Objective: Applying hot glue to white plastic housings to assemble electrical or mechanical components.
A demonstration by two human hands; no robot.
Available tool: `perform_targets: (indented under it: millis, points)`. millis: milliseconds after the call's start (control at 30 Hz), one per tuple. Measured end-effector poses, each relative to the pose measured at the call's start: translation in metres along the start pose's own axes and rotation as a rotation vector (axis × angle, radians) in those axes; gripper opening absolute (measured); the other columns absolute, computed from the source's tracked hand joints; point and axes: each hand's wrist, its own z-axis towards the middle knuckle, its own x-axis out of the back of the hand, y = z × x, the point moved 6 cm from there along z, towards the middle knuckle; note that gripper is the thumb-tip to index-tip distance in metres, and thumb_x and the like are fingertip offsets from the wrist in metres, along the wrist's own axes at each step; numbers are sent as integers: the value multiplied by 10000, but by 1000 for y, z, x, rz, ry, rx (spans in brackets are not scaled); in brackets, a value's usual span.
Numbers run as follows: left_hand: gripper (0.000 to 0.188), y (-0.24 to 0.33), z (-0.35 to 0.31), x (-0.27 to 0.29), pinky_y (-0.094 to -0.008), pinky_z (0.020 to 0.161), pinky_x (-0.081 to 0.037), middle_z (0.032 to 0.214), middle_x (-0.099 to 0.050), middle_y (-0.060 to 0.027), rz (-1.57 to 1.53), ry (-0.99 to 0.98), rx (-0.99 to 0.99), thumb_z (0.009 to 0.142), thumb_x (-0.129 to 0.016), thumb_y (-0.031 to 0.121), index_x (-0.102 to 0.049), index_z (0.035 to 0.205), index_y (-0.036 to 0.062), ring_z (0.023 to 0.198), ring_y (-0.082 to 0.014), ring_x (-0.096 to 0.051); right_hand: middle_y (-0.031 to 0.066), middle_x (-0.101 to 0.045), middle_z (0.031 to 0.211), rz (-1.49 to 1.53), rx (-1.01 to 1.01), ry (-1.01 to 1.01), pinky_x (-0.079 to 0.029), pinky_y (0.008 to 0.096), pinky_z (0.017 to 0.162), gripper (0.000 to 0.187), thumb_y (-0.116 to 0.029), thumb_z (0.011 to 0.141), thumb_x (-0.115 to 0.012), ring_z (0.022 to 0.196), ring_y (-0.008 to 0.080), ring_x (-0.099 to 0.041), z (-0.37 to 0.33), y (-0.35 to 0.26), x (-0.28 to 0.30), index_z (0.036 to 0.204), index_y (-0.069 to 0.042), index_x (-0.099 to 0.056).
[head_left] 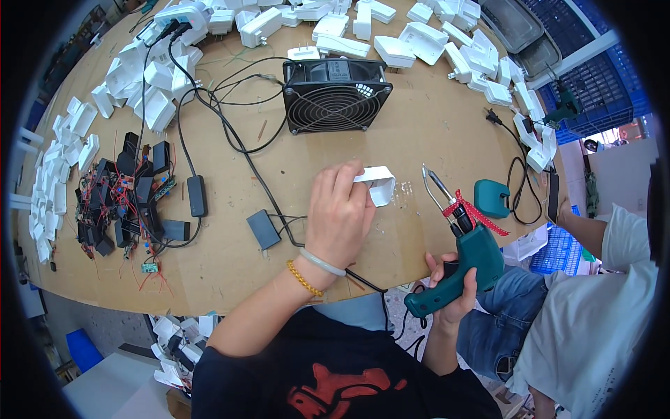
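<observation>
My left hand [340, 213] is closed on a small white plastic housing shell [381, 187] over the middle of the table, its hollow side partly in view. In my right hand [452, 314] is a green soldering gun [481, 257], gripped by its handle near the table's front edge. Red-and-white cord is wrapped round the gun's front, and its bent metal tip points away from me, to the right of the shell and apart from it. A dark grey block [263, 229] with a cable lies left of my left wrist.
A black fan [338, 94] stands beyond my hands. White plastic housings [342, 26] pile along the far edge and both sides. Circuit boards with black blocks and red wires [125, 199] heap at left. A green case [492, 198] and cables lie at right, near a co-worker [579, 314].
</observation>
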Motion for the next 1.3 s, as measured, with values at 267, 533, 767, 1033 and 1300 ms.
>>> perform_targets:
  millis: [267,533,767,1033,1300]
  points:
    - [87,-4,0,6,-396,875,-497,1139,-571,-131,-7,-53,36,738,-715,-3,-644,787,-19,1044,-326,-581,101,-580,706,10,7,7,-415,441,1089,556,-475,1026,-362,635,172,-575,-2,3,-1,1142,34,-553]
    - [166,-17,17,69,-429,1034,-433,1125,-661,-71,-39,-291,-163,773,-723,63,-734,938,77,1232,-281,-551,89,-555,722,34,19,91,-432,445,1059,543,-448,1029,-381,643,163,-554,0,5,10,1144,53,-552]
    - [200,5,-22,36,-344,1002,-442,1054,-669,-23,217,-801,-1041,806,-614,166,-678,982,97,1165,-178,-576,84,-559,732,-7,21,78,-438,437,1058,539,-445,1022,-400,643,155,-549,0,-1,1,1140,56,-558]
    - [98,9,-12,40,-350,960,-447,874,-673,-33,-45,-697,-880,821,-644,145,-669,903,98,934,-181,-631,97,-598,791,-13,18,3,-474,400,1024,513,-405,1000,-460,647,140,-570,2,-3,-7,1152,74,-562]
    - [84,7,11,30,-406,992,-303,817,-659,9,-91,-133,-30,819,-742,102,-694,887,116,741,-159,-605,120,-619,948,-49,-3,-15,-503,403,984,520,-392,1003,-464,682,140,-589,-1,0,1,1202,82,-541]
